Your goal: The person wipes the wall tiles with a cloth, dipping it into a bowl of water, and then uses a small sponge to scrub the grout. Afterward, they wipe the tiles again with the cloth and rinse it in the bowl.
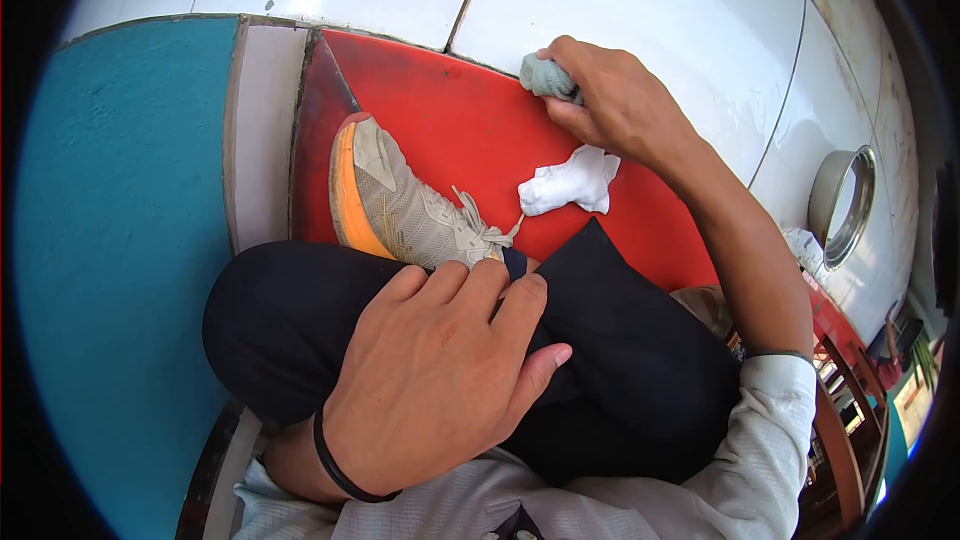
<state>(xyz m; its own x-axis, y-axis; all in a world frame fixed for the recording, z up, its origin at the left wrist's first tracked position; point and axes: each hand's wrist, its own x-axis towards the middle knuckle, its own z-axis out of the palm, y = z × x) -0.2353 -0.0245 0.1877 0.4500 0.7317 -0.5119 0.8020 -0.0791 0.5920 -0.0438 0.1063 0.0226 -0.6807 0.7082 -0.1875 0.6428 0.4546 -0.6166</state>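
Observation:
My right hand (625,90) is closed around a bundled grey-green cloth (548,77), held near the edge where the red surface meets the white tiles. Part of the cloth is hidden by my fingers. Below it, a crumpled white sock (570,183) lies on the red surface (440,90). My left hand (440,360) rests palm down on my dark-trousered leg, fingers stretched and thumb apart, holding nothing. Just beyond its fingertips is the beige shoe (415,195) on my foot, with an orange sole and tied laces.
White tiles (640,10) run along the far side. A round metal ring-shaped dish or rim (843,208) stands on them at the right. A teal surface (120,190) fills the left. Brown wooden slats (840,430) show at the lower right.

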